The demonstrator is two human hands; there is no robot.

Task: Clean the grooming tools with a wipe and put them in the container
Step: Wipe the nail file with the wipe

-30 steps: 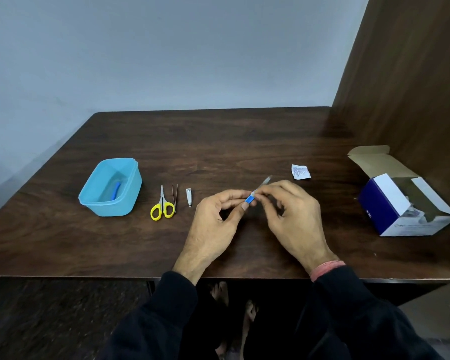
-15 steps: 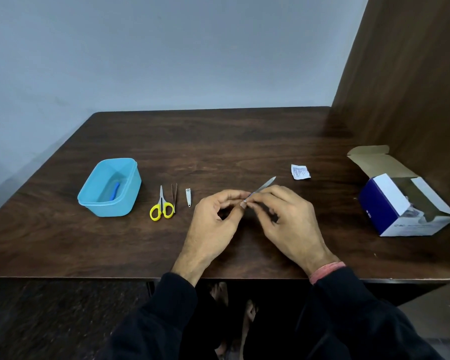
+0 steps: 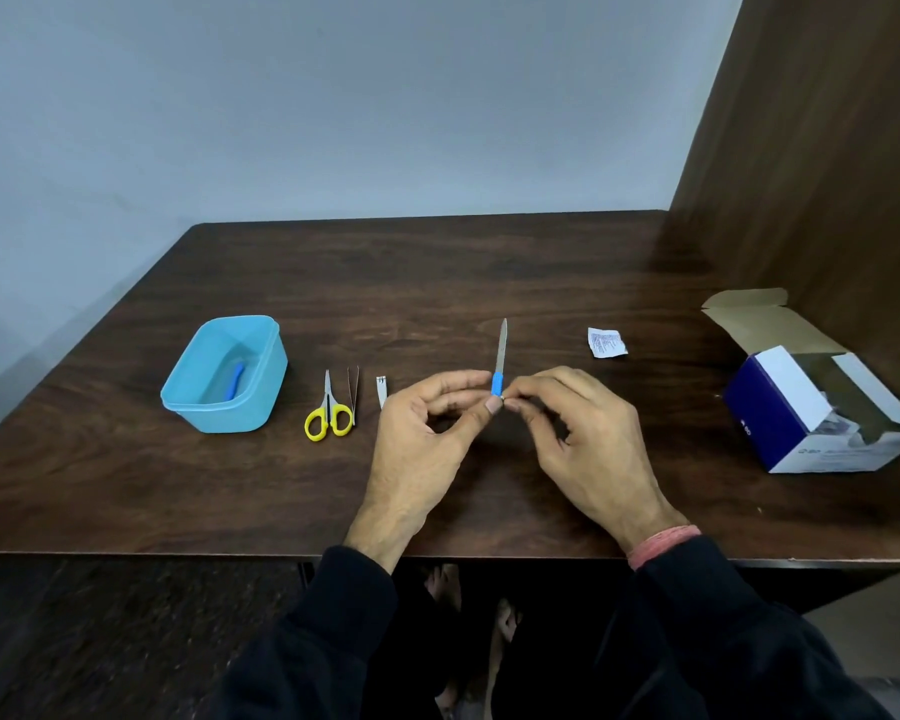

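- We see a dark wooden tabletop [image 3: 437,283] against a pale grey wall [image 3: 333,96], with a wood panel [image 3: 827,148] at 2 o'clock.
- Our left hand [image 3: 427,433] and right hand [image 3: 578,433] each pinch the nail file [image 3: 500,366].

Nail file [image 3: 500,362], blue grip, thin metal blade, held upright w/ tip up. Blue tub [image 3: 228,376] at left, open, a blue tool [image 3: 234,382] inside. Yellow scissors [image 3: 328,407], tweezers [image 3: 354,394], small clipper [image 3: 381,391] lie flat beside it. Wipe packet [image 3: 606,342] to the right.
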